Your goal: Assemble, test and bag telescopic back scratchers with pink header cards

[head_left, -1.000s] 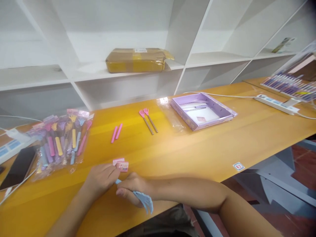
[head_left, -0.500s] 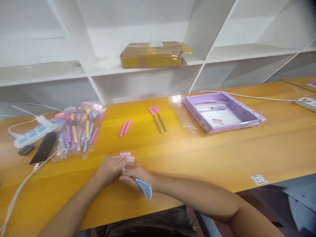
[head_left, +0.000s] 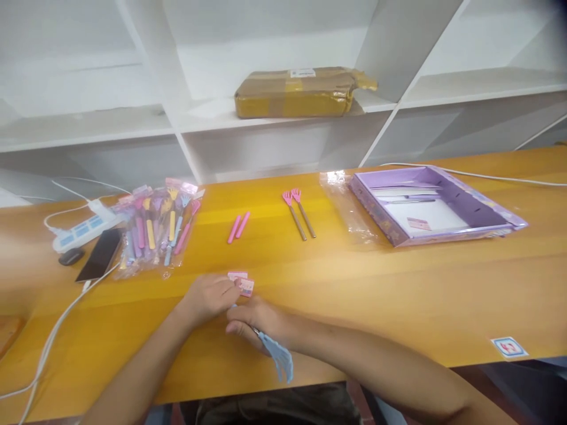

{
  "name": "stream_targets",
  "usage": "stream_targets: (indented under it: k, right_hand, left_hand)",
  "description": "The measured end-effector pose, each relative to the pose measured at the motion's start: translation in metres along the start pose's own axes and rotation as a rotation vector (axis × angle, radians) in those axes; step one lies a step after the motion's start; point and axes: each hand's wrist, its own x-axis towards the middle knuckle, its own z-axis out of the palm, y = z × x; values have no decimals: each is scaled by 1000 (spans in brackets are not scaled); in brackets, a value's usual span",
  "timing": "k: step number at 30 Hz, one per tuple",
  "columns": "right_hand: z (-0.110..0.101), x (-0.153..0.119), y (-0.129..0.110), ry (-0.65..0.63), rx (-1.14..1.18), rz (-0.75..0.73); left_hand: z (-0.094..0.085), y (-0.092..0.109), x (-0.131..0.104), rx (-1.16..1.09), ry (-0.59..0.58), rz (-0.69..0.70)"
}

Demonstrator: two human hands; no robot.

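Note:
A small back scratcher with a light-blue claw head [head_left: 277,354] and a metal rod crosses my closed right hand [head_left: 259,321], its claw hanging toward the table's front edge. My left hand [head_left: 211,300] is closed against the right one, around the blue handle end, which is mostly hidden by the fingers. Just beyond the fingertips lie pink printed cards [head_left: 245,287]. Farther back rest two loose pink handle tubes [head_left: 239,227]. To their right are two pink claw heads on metal rods [head_left: 299,213], lying side by side.
Bagged colourful back scratchers [head_left: 157,230] lie at the left, beside a phone [head_left: 100,257], a black mouse-like object [head_left: 71,256] and a power strip [head_left: 86,230] with cables. A purple box [head_left: 376,215] and clear plastic wrap [head_left: 348,206] are at right; a taped carton [head_left: 296,94] sits on the shelf.
The view has shifted, so everything on the table appears displaced, mostly rightward. Both hands keep their hold on the blue back scratcher, its claw end tipped slightly lower.

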Motion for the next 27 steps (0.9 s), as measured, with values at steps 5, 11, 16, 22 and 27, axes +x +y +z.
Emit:
stream_targets:
  k: [5, 11, 16, 22, 27]
  right_hand:
    - [5, 2, 0, 22, 54, -12]
    - [8, 0, 5, -8, 11, 5]
    - [2, 0, -1, -62, -51, 24]
    - [0, -2, -1, -98, -135, 28]
    - [1, -4, -1, -69, -116, -29]
  left_hand:
    - [-3, -6, 1, 49, 41, 33]
    - [-2, -9, -4, 55, 21, 35]
    - [-3, -10, -2, 32, 22, 48]
    - [-3, -11, -2, -7, 10, 38]
    - [-1, -11, -8, 4, 6, 43]
